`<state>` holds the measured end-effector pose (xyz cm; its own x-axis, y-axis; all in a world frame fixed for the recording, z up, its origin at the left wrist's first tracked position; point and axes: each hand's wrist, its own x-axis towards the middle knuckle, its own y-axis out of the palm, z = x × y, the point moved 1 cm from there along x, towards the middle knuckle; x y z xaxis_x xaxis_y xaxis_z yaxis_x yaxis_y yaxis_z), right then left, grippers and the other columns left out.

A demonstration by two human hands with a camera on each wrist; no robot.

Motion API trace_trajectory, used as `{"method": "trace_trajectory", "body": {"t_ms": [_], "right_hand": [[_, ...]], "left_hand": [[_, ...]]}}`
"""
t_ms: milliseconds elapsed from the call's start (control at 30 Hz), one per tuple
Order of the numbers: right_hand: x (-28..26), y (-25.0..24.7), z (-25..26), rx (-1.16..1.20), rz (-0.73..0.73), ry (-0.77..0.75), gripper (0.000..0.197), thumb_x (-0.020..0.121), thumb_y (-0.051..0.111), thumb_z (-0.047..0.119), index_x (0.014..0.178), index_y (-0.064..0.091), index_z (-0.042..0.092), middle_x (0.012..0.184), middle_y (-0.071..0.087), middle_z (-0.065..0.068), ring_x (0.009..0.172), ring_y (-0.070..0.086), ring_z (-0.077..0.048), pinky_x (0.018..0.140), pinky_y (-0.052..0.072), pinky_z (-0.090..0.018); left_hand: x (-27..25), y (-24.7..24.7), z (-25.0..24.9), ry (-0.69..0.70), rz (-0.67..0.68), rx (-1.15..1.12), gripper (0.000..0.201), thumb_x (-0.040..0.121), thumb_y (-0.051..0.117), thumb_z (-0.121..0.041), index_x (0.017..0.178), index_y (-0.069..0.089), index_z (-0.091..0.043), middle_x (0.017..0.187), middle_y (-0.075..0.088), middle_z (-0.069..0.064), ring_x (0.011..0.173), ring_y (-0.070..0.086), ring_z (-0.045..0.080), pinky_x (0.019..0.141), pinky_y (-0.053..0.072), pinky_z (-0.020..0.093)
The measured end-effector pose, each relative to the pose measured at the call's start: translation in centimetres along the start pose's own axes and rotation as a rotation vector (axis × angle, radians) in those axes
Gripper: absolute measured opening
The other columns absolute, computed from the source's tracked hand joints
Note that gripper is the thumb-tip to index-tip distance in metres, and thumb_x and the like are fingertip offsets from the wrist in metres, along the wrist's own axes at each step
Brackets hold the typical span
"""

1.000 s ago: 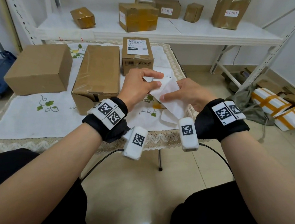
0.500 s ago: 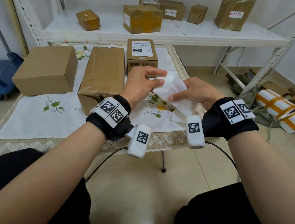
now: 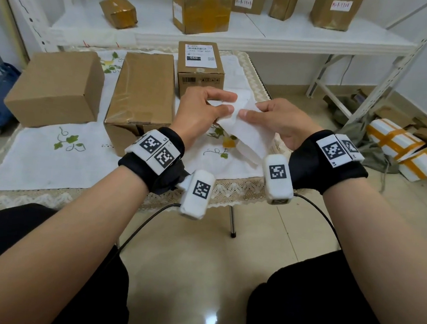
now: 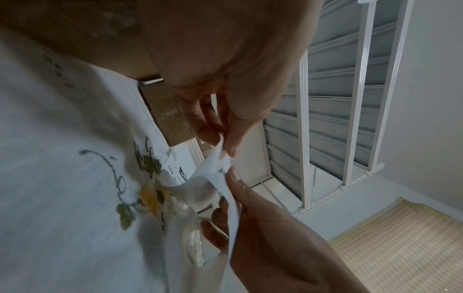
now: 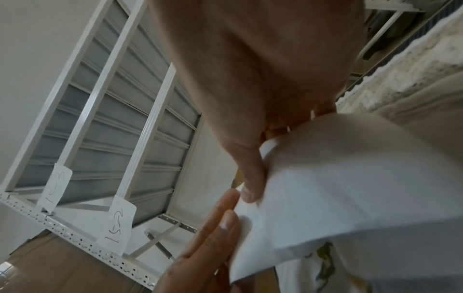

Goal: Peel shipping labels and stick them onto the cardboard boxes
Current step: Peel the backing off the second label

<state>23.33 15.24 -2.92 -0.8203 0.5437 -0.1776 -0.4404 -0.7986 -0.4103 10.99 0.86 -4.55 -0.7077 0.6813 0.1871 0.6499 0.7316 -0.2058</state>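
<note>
You are sitting at the table (image 3: 52, 182), and its embroidered cloth is carrying three cardboard boxes along the far edge: the plain box (image 3: 57, 85) toward the far left corner, the taped box (image 3: 142, 92) at the middle, and the small box (image 3: 200, 67) beyond it, which is already wearing a printed label. The other two are showing no label, so they are probably waiting. Above the right edge of the cloth you are holding the label sheet (image 3: 248, 131) off the surface, both hands close together on its upper corner. Your left hand (image 3: 201, 112) is pinching one layer between thumb and forefinger, and your right hand (image 3: 277, 120) is pinching the sheet just beside it. The wrist views are showing two thin layers splitting at that corner, so the peel looks to be just starting. Be drawing the layers apart slowly and low, keeping the sticky face off your fingers and off itself.
</note>
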Motion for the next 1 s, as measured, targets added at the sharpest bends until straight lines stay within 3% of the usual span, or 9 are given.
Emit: {"method": "trace_trajectory", "body": {"t_ms": [133, 267, 333, 500, 633, 767, 833, 1000], "right_hand": [[0.4, 0.2, -0.2, 0.020, 0.004, 0.023, 0.024, 0.093, 0.074, 0.026, 0.111, 0.077, 0.010, 0.105, 0.079, -0.005, 0.096, 0.073, -0.019, 0.099, 0.056, -0.037], [0.6, 0.0, -0.3, 0.136, 0.032, 0.095, 0.022, 0.094, 0.071, 0.017, 0.114, 0.075, 0.010, 0.106, 0.079, -0.006, 0.103, 0.074, -0.024, 0.094, 0.058, -0.038], [0.5, 0.1, -0.4, 0.250, 0.069, 0.142, 0.023, 0.097, 0.067, 0.013, 0.118, 0.072, 0.007, 0.108, 0.078, -0.009, 0.099, 0.075, -0.023, 0.086, 0.060, -0.036], [0.6, -0.2, -0.8, 0.383, 0.110, 0.230, 0.034, 0.098, 0.064, 0.013, 0.131, 0.064, 0.007, 0.122, 0.073, -0.011, 0.112, 0.071, -0.028, 0.090, 0.058, -0.041], [0.4, -0.4, -0.9, 0.407, 0.114, 0.285, 0.032, 0.098, 0.064, 0.016, 0.130, 0.065, 0.008, 0.122, 0.072, -0.011, 0.101, 0.072, -0.029, 0.086, 0.060, -0.043], [0.4, -0.7, -0.9, 0.358, 0.097, 0.299, 0.024, 0.098, 0.065, 0.017, 0.120, 0.067, 0.007, 0.112, 0.074, -0.010, 0.091, 0.072, -0.026, 0.087, 0.059, -0.042], [0.2, -0.8, -0.8, 0.310, 0.112, 0.283, 0.024, 0.099, 0.064, 0.016, 0.120, 0.066, 0.005, 0.112, 0.074, -0.012, 0.096, 0.072, -0.027, 0.092, 0.058, -0.044], [0.0, -0.5, -0.7, 0.309, 0.146, 0.206, 0.037, 0.088, 0.074, 0.005, 0.124, 0.067, 0.001, 0.117, 0.073, -0.020, 0.105, 0.072, -0.034, 0.095, 0.057, -0.051]], "left_hand": [[-0.1, 0.0, 0.0, -0.020, -0.008, -0.035, 0.024, 0.088, 0.076, -0.008, 0.110, 0.079, -0.016, 0.116, 0.075, -0.006, 0.090, 0.066, 0.002, 0.079, 0.050, 0.013], [-0.2, 0.0, -0.2, -0.081, 0.001, -0.120, 0.025, 0.088, 0.074, -0.003, 0.110, 0.079, -0.014, 0.115, 0.075, -0.003, 0.095, 0.071, 0.011, 0.088, 0.059, 0.028], [-0.2, 0.0, -0.3, -0.116, 0.006, -0.158, 0.026, 0.089, 0.073, -0.002, 0.111, 0.078, -0.013, 0.116, 0.075, -0.001, 0.091, 0.069, 0.012, 0.091, 0.057, 0.033], [-0.2, -0.2, -0.2, -0.182, 0.005, -0.215, 0.027, 0.089, 0.074, -0.002, 0.113, 0.078, -0.013, 0.116, 0.076, 0.002, 0.092, 0.066, 0.014, 0.091, 0.055, 0.033], [-0.2, -0.2, -0.2, -0.205, -0.011, -0.246, 0.027, 0.089, 0.073, -0.002, 0.113, 0.077, -0.013, 0.117, 0.075, 0.000, 0.092, 0.066, 0.013, 0.085, 0.055, 0.026], [-0.3, 0.1, -0.1, -0.210, -0.018, -0.248, 0.028, 0.089, 0.073, -0.002, 0.115, 0.077, -0.012, 0.118, 0.075, 0.001, 0.086, 0.064, 0.009, 0.072, 0.052, 0.017], [-0.3, 0.2, -0.1, -0.210, -0.025, -0.244, 0.028, 0.089, 0.073, -0.002, 0.115, 0.077, -0.012, 0.119, 0.074, -0.001, 0.083, 0.063, 0.007, 0.068, 0.051, 0.014], [-0.2, 0.3, 0.0, -0.194, -0.018, -0.215, 0.026, 0.088, 0.075, -0.004, 0.112, 0.078, -0.014, 0.118, 0.074, -0.005, 0.088, 0.066, 0.009, 0.076, 0.054, 0.020]]}}
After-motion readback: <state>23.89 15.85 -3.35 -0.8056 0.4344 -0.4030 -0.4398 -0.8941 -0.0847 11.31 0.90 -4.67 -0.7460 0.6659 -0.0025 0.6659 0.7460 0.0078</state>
